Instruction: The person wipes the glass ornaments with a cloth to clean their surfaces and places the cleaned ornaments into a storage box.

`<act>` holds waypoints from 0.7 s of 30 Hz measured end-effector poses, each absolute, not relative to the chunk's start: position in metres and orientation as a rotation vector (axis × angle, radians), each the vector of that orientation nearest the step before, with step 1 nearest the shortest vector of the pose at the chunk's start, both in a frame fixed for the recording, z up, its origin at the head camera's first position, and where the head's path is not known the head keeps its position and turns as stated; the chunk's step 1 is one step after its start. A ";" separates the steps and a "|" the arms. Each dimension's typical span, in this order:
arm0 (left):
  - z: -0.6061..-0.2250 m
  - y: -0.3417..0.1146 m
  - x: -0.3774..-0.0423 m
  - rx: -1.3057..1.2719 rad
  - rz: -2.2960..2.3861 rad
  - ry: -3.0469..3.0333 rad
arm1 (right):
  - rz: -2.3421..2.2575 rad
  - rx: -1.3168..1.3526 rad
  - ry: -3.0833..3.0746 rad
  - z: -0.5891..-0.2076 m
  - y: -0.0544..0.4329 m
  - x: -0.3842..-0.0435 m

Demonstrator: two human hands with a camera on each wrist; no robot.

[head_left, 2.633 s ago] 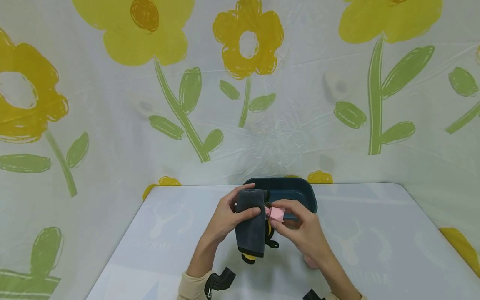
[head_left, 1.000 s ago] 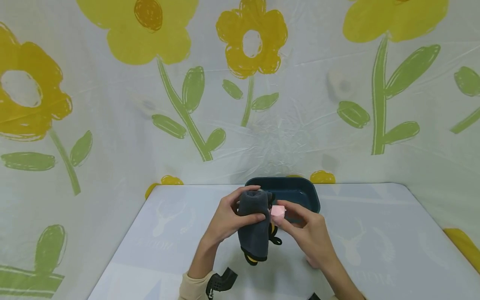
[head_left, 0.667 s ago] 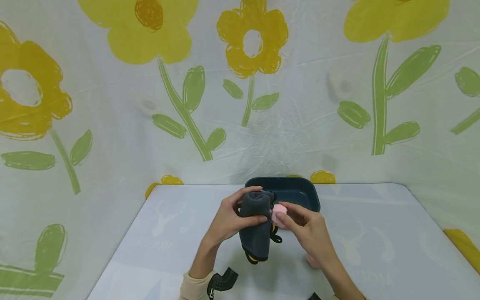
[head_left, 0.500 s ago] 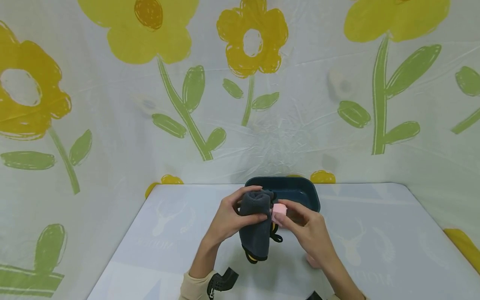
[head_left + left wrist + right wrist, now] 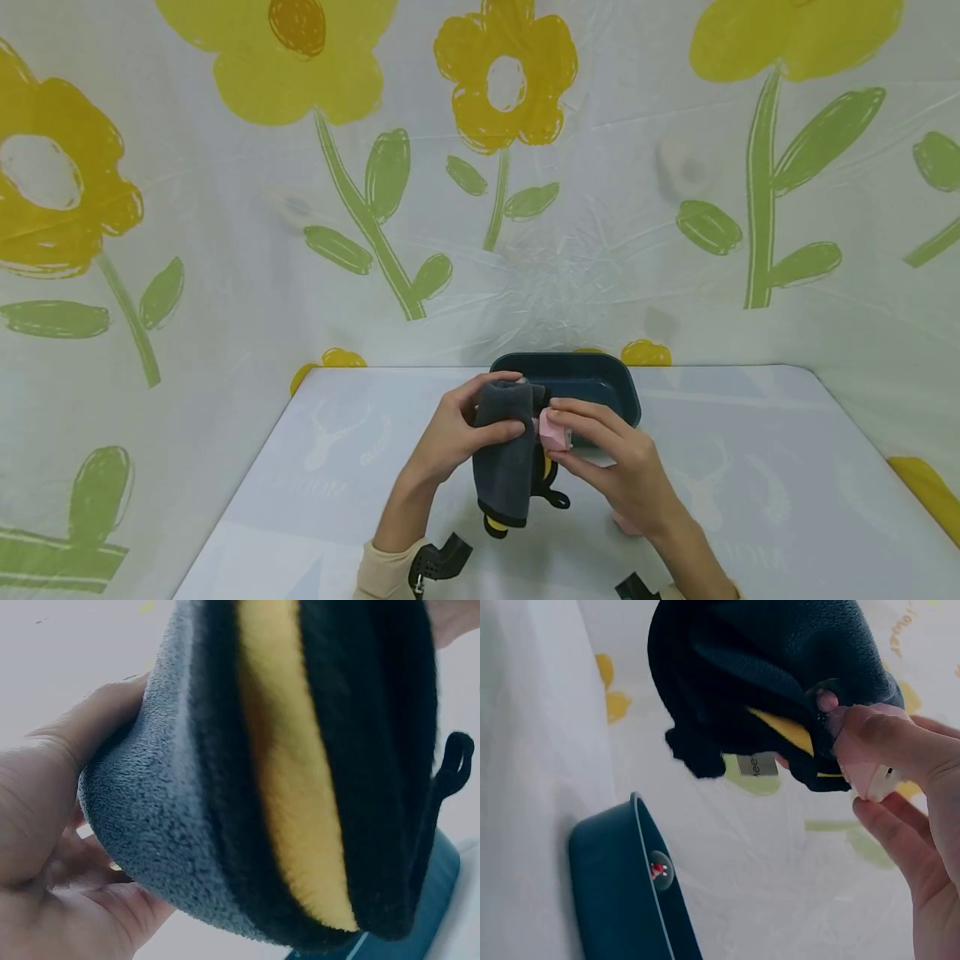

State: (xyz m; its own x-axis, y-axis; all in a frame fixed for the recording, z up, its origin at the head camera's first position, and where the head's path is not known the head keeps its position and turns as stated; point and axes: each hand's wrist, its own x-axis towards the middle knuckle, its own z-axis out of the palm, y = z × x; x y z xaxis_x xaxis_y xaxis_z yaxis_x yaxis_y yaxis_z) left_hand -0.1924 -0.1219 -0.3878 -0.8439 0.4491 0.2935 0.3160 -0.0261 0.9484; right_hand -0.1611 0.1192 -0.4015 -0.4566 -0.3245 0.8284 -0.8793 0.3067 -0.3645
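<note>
My left hand (image 5: 446,437) grips a folded grey towel (image 5: 502,479) above the table, thumb across its front. In the left wrist view the towel's yellow inner side (image 5: 296,802) shows between black borders, with a black hanging loop (image 5: 456,766) beside it. My right hand (image 5: 637,471) pinches a small pink faceted piece (image 5: 553,430) against the towel's right side. From the right wrist, this pink piece (image 5: 862,757) has a white end, and a small round clear-and-pink part (image 5: 826,701) sits on the cloth next to it. How the two join is hidden by the fingers.
Behind the hands stands a dark teal basin (image 5: 628,383) at the table's back edge. A clear disc with a red figure (image 5: 659,871) shows on its inner wall. Another pink object (image 5: 626,525) lies under my right forearm. A flower-printed sheet (image 5: 592,275) hangs behind the table (image 5: 750,467).
My right hand has shifted its hold: the thumb has moved from the pink piece's front to below it, fingers above. The towel has turned slightly, its lower end swinging left. The left hand keeps its grip.
</note>
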 end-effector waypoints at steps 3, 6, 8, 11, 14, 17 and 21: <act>-0.388 -0.122 -0.193 0.829 2.024 2.097 | 1.093 1.113 -1.886 -0.401 0.119 -0.163; -0.387 -0.123 -0.192 0.820 2.028 2.088 | 1.082 1.129 -1.876 -0.402 0.119 -0.163; -0.386 -0.122 -0.192 0.820 2.031 2.085 | 1.078 1.130 -1.884 -0.402 0.119 -0.163; -0.386 -0.122 -0.191 0.823 2.032 2.099 | 1.076 1.115 -1.913 -0.401 0.120 -0.162; -0.386 -0.121 -0.191 0.843 2.025 2.132 | 1.092 1.062 -1.958 -0.401 0.120 -0.160; -0.386 -0.121 -0.190 0.856 2.016 2.156 | 1.177 0.977 -2.012 -0.400 0.118 -0.158; -0.386 -0.120 -0.189 0.865 2.019 2.176 | 1.327 0.796 -2.112 -0.401 0.115 -0.155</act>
